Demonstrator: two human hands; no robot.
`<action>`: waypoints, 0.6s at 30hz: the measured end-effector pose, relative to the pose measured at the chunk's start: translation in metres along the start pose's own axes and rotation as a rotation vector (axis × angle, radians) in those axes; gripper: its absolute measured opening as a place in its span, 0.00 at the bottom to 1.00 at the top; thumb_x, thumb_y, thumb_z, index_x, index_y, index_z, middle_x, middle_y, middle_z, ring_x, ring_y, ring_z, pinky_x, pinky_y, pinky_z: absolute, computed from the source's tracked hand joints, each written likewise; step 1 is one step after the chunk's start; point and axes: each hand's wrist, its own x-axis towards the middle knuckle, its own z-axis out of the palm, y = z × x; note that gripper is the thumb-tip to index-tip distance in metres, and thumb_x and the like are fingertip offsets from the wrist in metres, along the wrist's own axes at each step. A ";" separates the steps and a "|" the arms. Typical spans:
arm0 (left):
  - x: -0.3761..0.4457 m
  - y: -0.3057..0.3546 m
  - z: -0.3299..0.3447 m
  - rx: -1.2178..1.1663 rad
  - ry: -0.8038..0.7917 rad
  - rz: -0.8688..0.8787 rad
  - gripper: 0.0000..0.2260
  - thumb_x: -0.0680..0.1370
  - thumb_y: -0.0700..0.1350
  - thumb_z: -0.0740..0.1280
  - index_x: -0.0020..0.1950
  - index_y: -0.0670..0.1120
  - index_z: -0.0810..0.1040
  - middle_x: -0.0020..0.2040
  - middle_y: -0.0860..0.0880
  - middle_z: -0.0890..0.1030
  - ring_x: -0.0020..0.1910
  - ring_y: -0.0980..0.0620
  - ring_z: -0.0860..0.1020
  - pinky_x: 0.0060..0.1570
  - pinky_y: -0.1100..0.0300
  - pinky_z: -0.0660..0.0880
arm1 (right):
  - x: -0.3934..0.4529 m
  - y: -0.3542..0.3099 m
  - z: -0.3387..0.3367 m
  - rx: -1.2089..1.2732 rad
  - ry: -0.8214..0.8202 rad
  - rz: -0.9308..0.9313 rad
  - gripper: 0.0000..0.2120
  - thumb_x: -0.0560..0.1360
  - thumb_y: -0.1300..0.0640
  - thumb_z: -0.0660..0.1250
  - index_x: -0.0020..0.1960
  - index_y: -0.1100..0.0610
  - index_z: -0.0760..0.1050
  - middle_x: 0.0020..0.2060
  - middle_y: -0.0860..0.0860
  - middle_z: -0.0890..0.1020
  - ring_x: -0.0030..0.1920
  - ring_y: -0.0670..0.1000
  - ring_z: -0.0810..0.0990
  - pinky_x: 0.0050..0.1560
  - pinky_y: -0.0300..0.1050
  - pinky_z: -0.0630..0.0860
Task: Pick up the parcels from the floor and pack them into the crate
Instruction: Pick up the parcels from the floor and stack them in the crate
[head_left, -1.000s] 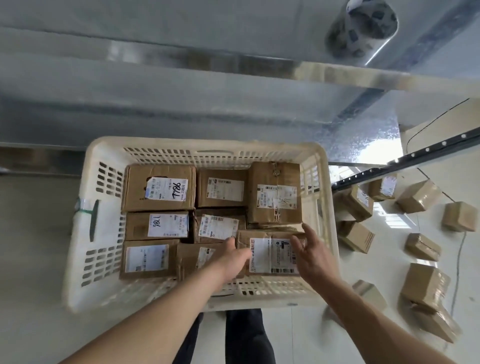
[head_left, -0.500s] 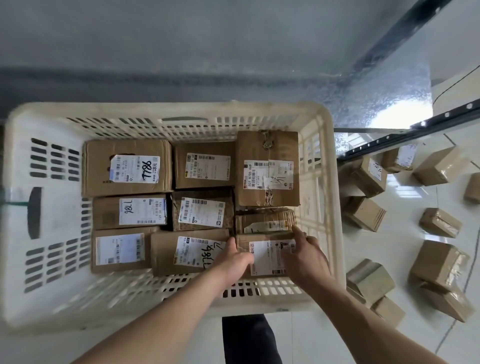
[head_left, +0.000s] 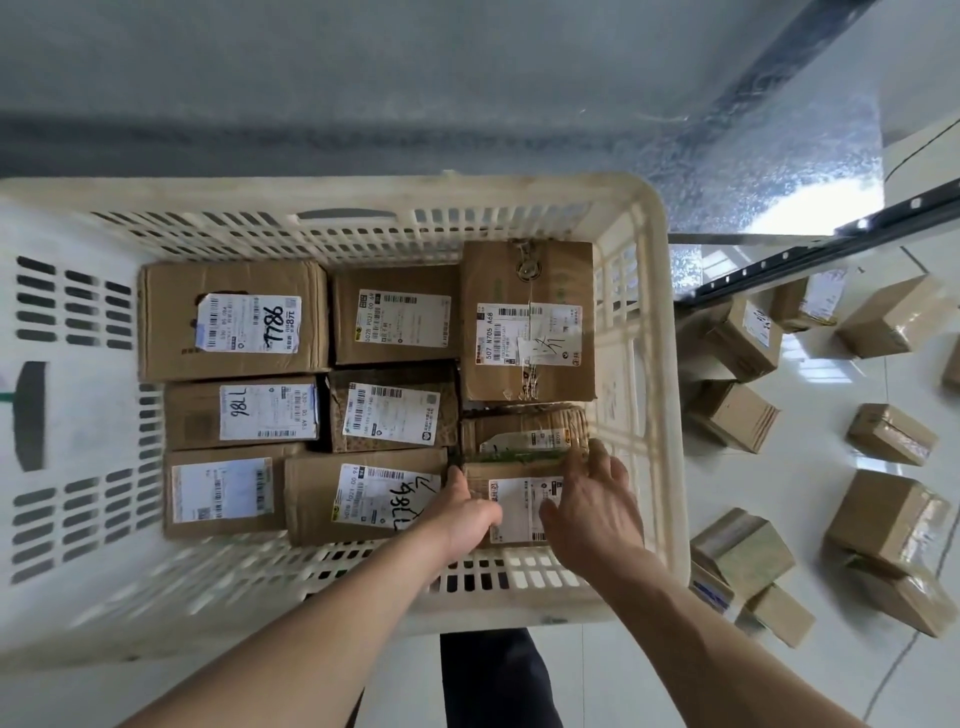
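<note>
A cream plastic crate (head_left: 652, 364) holds several brown cardboard parcels with white labels, packed in rows. Both my hands are inside its near right corner on one small labelled parcel (head_left: 519, 501). My left hand (head_left: 465, 512) grips the parcel's left edge, its fingers tucked down between it and the neighbouring parcel marked "98LL" (head_left: 363, 496). My right hand (head_left: 592, 512) lies over the parcel's right side, fingers curled round its far right edge. The parcel sits low in the crate, level with the others.
Several loose cardboard parcels (head_left: 737, 553) lie on the white tiled floor to the right of the crate. A black metal rail (head_left: 810, 260) runs above them. A grey metal surface is behind the crate. My dark trouser leg (head_left: 493, 675) stands below the crate.
The small parcel has gone down into the crate's near right corner with both hands on it. The camera has come closer over the crate.
</note>
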 end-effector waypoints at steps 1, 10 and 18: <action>0.001 -0.001 0.000 0.004 0.001 0.009 0.40 0.78 0.47 0.64 0.81 0.49 0.41 0.81 0.45 0.53 0.77 0.44 0.58 0.69 0.52 0.62 | 0.000 -0.001 -0.002 -0.018 -0.023 -0.010 0.34 0.81 0.48 0.60 0.82 0.54 0.49 0.82 0.58 0.49 0.77 0.61 0.59 0.76 0.56 0.63; -0.005 0.003 0.002 -0.040 0.043 0.064 0.38 0.78 0.46 0.63 0.81 0.49 0.42 0.79 0.44 0.57 0.50 0.59 0.72 0.47 0.63 0.71 | 0.008 -0.002 -0.016 0.186 0.002 0.031 0.29 0.80 0.59 0.63 0.79 0.50 0.59 0.77 0.58 0.64 0.74 0.60 0.67 0.72 0.57 0.70; 0.004 0.029 -0.020 -0.094 0.135 0.118 0.41 0.66 0.50 0.64 0.79 0.54 0.55 0.75 0.44 0.67 0.70 0.42 0.69 0.69 0.43 0.67 | 0.019 -0.015 -0.042 0.503 0.236 -0.010 0.26 0.74 0.66 0.64 0.70 0.57 0.63 0.59 0.55 0.76 0.55 0.54 0.77 0.58 0.52 0.79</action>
